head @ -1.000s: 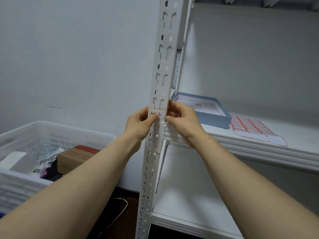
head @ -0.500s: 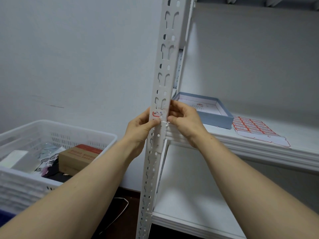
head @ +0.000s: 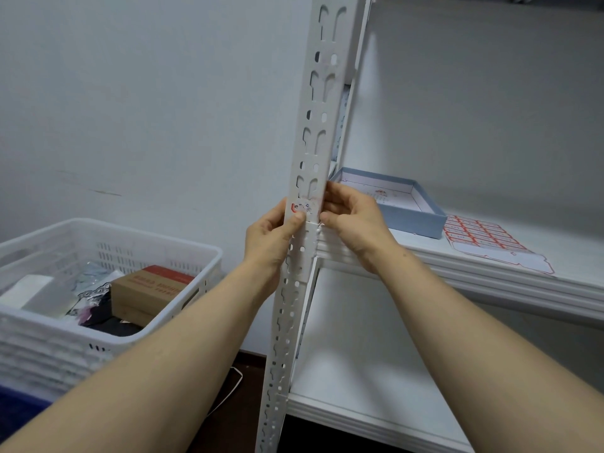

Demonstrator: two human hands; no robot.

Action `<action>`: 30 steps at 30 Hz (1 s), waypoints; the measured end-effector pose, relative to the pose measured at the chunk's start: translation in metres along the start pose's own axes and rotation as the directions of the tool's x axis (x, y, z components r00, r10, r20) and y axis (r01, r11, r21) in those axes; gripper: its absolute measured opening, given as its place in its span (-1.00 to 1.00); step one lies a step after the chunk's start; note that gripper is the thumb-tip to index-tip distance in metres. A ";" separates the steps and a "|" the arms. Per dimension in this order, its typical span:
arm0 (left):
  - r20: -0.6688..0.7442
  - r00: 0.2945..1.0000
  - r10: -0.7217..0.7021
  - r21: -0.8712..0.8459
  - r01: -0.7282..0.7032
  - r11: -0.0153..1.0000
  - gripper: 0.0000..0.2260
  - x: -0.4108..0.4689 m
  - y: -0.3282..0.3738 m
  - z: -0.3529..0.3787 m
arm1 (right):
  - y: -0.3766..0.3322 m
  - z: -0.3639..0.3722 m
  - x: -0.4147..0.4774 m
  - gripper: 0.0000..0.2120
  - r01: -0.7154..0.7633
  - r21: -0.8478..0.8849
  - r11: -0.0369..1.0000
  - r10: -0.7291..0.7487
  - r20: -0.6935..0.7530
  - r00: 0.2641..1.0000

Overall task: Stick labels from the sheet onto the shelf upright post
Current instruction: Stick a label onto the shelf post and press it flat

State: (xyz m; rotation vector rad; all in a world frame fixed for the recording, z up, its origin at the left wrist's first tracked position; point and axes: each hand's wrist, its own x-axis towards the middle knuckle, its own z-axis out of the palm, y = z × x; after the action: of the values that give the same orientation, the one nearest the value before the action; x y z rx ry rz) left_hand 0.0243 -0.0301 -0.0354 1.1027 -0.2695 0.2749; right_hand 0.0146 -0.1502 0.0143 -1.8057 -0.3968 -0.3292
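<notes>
The label (head: 302, 209), white with a red border, sits on the front face of the shelf upright post (head: 309, 178), just above the joint where the shelf (head: 490, 266) meets the post. It overlies punched holes, so part of its adhesive bridges open gaps rather than metal.

The left hand (head: 273, 238) presses its thumb on the label's lower left edge, the fingers wrapped behind the post. The right hand (head: 351, 220) closes on the post's right edge, fingertips at the label's right side. Whether that side is fully stuck down cannot be told.

Risks, as judged:
- Uneven thumb pressure may crease the label or dimple it into a hole.
- The right margin may wrap over the post's edge and lift later.
- A slanted set is likely if one side is fixed before the other.

The label sheet (head: 483, 238) lies flat on the shelf, beside a blue box (head: 408, 214), well apart from both hands. A white basket (head: 108, 237) stands to the left.
</notes>
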 end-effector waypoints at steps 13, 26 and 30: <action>-0.003 1.000 -0.026 0.002 0.026 1.000 -0.69 -0.001 0.003 -0.001 | -0.002 0.001 -0.001 -0.51 0.004 -0.007 1.000 -0.004 -0.002 1.000; 0.038 0.994 -0.100 -0.034 0.102 0.994 -0.69 0.002 0.005 -0.004 | -0.001 0.001 -0.001 -0.53 0.019 -0.021 1.000 -0.019 -0.002 1.000; -0.034 0.985 -0.171 -0.104 0.167 0.981 -0.76 0.002 0.011 0.003 | -0.002 0.000 -0.001 -0.52 0.020 -0.025 0.999 -0.020 -0.008 1.000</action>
State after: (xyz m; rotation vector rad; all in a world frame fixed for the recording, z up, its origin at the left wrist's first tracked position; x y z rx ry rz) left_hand 0.0222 -0.0284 -0.0239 1.0121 -0.1486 0.1317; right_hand 0.0131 -0.1497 0.0153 -1.8247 -0.4068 -0.3573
